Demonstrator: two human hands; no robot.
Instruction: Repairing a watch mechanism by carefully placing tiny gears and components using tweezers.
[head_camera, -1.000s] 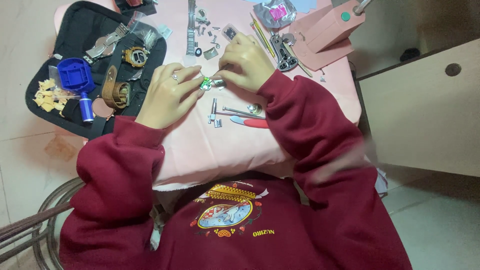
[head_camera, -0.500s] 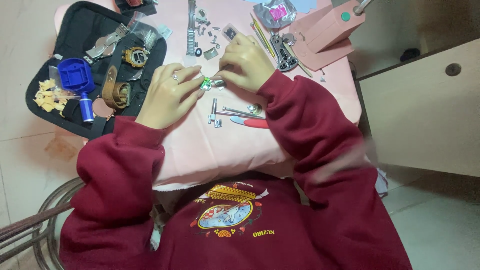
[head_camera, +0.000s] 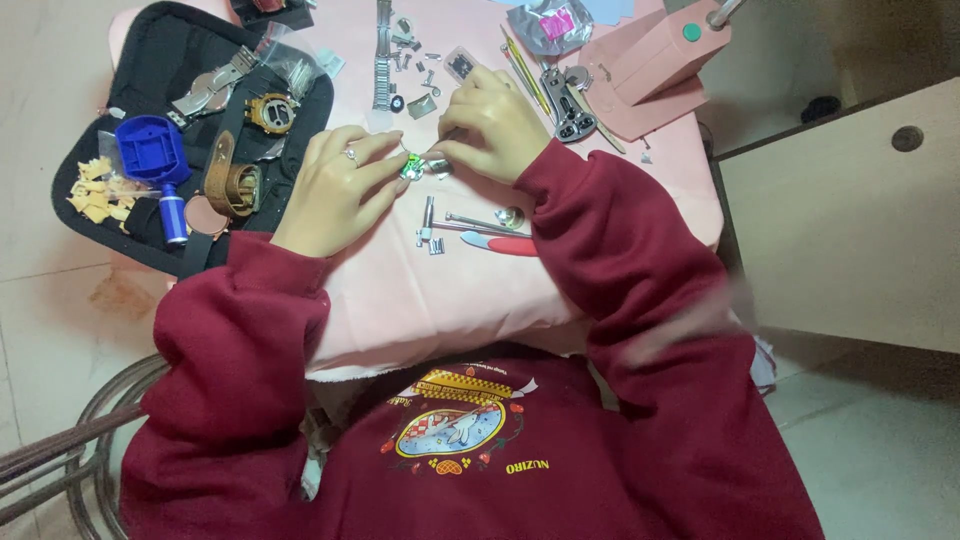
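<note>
My left hand (head_camera: 335, 185), with a ring on one finger, rests on the pink table cover (head_camera: 450, 290) and pinches a small green and silver watch part (head_camera: 411, 168) at its fingertips. My right hand (head_camera: 490, 125) meets it from the right, its fingers closed on the same small part; whether it also holds a thin tool is unclear. Both arms are in dark red sleeves. Just below the hands lie a small metal hammer (head_camera: 432, 228) and a red-handled tool (head_camera: 500, 243).
A black tool mat (head_camera: 150, 90) at left carries a blue case opener (head_camera: 152, 150), brown-strapped watches (head_camera: 232, 180), an orange watch case (head_camera: 270, 112) and yellow bits (head_camera: 92, 190). A metal bracelet (head_camera: 383, 55), pliers (head_camera: 565, 100) and a pink lamp base (head_camera: 655, 70) lie beyond. A beige cabinet (head_camera: 850, 220) stands right.
</note>
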